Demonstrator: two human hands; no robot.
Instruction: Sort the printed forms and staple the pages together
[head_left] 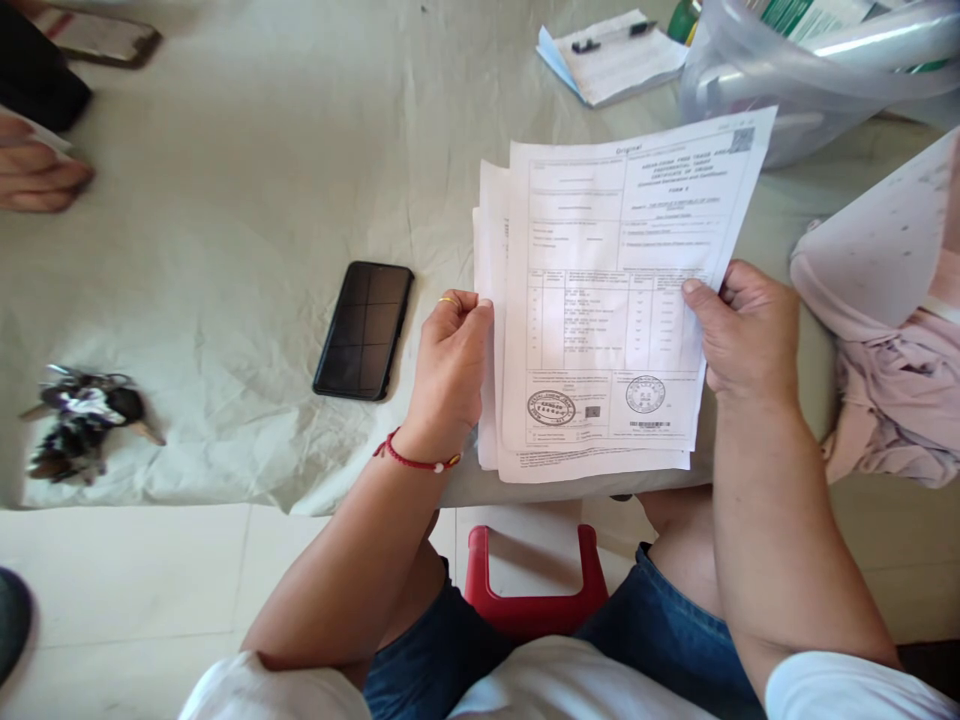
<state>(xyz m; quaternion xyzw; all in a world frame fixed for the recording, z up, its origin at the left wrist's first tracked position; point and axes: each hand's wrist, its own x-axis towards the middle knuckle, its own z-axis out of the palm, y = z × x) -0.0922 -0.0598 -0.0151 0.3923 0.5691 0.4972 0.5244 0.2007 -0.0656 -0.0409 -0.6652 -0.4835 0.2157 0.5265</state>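
A stack of printed forms (pixel 600 300) with two round stamps near the bottom lies over the front edge of the cloth-covered table (pixel 225 200). My left hand (pixel 450 365) pinches the stack's left edge, with a ring on one finger and a red cord on the wrist. My right hand (pixel 746 335) grips the top sheet's right edge, thumb on the paper. The sheets are fanned slightly apart at the left.
A black phone (pixel 364 330) lies left of the papers. A bunch of keys (pixel 82 420) sits at the front left. Another person's hand (pixel 34 170) rests at far left. Papers with a pen (pixel 615 50), a clear plastic tub (pixel 810 80), pink cloth (pixel 885 380), red stool (pixel 534 590).
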